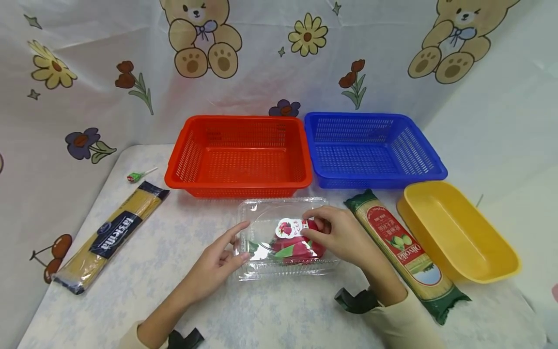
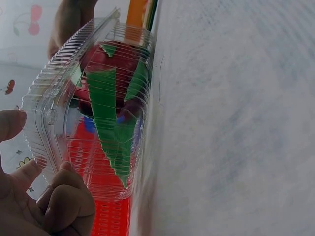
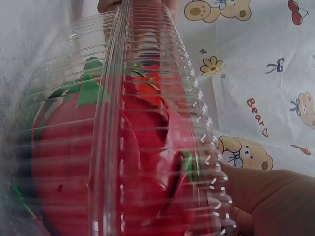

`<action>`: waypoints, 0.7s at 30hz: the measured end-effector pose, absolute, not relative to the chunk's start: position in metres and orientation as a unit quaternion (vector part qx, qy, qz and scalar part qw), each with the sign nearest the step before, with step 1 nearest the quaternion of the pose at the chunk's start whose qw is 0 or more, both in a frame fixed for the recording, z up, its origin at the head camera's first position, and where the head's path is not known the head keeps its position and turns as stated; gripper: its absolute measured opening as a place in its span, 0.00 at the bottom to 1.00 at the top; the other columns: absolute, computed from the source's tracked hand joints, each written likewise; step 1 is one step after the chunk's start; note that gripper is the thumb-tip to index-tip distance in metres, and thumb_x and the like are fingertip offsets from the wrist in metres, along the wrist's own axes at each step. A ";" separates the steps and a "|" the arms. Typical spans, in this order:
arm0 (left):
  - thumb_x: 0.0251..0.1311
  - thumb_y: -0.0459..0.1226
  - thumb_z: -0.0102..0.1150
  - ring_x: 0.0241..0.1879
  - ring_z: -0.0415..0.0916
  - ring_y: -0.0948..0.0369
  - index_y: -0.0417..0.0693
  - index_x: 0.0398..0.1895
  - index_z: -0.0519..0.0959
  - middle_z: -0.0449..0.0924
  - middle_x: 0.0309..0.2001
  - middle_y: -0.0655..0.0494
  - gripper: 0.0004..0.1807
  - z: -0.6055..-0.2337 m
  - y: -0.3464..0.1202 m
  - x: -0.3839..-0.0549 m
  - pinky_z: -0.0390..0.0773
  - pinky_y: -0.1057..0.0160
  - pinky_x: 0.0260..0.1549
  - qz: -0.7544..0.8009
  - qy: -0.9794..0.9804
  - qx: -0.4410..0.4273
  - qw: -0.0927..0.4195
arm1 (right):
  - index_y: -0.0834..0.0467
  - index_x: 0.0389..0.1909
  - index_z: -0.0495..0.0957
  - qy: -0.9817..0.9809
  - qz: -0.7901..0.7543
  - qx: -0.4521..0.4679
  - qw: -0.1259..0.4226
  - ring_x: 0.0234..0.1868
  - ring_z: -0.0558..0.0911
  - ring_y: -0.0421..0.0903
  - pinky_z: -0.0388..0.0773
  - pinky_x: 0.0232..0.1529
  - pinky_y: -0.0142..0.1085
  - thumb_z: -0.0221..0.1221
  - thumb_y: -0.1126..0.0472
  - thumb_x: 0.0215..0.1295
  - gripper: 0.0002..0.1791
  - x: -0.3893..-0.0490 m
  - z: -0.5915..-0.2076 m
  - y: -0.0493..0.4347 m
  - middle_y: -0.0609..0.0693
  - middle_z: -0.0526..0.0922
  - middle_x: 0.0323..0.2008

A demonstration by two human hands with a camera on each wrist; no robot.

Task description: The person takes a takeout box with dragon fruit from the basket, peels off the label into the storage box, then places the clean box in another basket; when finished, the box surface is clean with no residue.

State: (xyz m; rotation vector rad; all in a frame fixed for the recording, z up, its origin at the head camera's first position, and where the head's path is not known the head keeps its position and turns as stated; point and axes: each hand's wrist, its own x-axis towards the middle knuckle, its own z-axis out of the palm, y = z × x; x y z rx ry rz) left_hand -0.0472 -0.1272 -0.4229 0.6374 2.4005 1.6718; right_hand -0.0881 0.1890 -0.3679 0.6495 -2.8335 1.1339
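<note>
A clear plastic clamshell box (image 1: 260, 212) lies closed on the table in front of me. Inside it sits a red dragon fruit with green scales (image 1: 301, 250); both wrist views show it through the ribbed wall (image 2: 103, 64) (image 3: 69, 147). On the lid is a white and red fruit label (image 1: 285, 228). My right hand (image 1: 342, 235) pinches the label's right side between thumb and index finger, close against the lid. At the box's left edge, my left hand (image 1: 215, 261) holds it with thumb and index finger on the lid and the other fingers bent at the side.
Behind the box stand a red basket (image 1: 244, 191) and a blue basket (image 1: 375, 183). To the right lie a green-ended spaghetti pack (image 1: 405, 252) and a yellow tub (image 1: 462, 228). Another pasta pack (image 1: 115, 235) and a green-wrapped lollipop (image 1: 136, 177) lie on the left.
</note>
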 end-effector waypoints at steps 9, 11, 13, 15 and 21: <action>0.72 0.42 0.61 0.17 0.55 0.72 0.73 0.78 0.60 0.70 0.52 0.47 0.36 -0.424 -0.127 -0.047 0.62 0.69 0.14 0.553 0.802 0.213 0.071 | 0.50 0.40 0.85 -0.911 0.355 0.207 0.019 0.26 0.72 0.41 0.70 0.26 0.33 0.74 0.57 0.60 0.10 -0.087 -0.371 0.188 0.42 0.72 0.25; 0.72 0.42 0.61 0.17 0.55 0.72 0.74 0.78 0.59 0.70 0.53 0.47 0.36 -0.424 -0.127 -0.048 0.62 0.69 0.14 0.554 0.802 0.214 0.071 | 0.50 0.41 0.85 -0.912 0.355 0.205 0.019 0.27 0.72 0.42 0.70 0.26 0.33 0.74 0.57 0.60 0.10 -0.086 -0.371 0.188 0.42 0.73 0.26; 0.72 0.41 0.61 0.17 0.54 0.72 0.73 0.78 0.59 0.70 0.53 0.46 0.36 -0.423 -0.127 -0.048 0.62 0.69 0.14 0.554 0.801 0.214 0.072 | 0.48 0.42 0.84 -0.911 0.355 0.207 0.019 0.28 0.72 0.42 0.70 0.27 0.34 0.74 0.56 0.60 0.11 -0.085 -0.371 0.188 0.42 0.74 0.29; 0.72 0.41 0.61 0.17 0.54 0.72 0.73 0.78 0.59 0.70 0.53 0.46 0.36 -0.423 -0.127 -0.048 0.62 0.69 0.14 0.554 0.801 0.213 0.072 | 0.46 0.43 0.83 -0.907 0.361 0.216 0.014 0.30 0.73 0.42 0.70 0.28 0.34 0.74 0.56 0.60 0.12 -0.084 -0.371 0.189 0.41 0.76 0.33; 0.72 0.42 0.61 0.17 0.55 0.72 0.74 0.77 0.60 0.70 0.51 0.47 0.35 -0.423 -0.127 -0.047 0.63 0.68 0.14 0.552 0.804 0.207 0.072 | 0.43 0.44 0.79 -0.890 0.392 0.231 0.007 0.26 0.71 0.41 0.68 0.26 0.34 0.72 0.58 0.63 0.13 -0.084 -0.373 0.189 0.43 0.74 0.30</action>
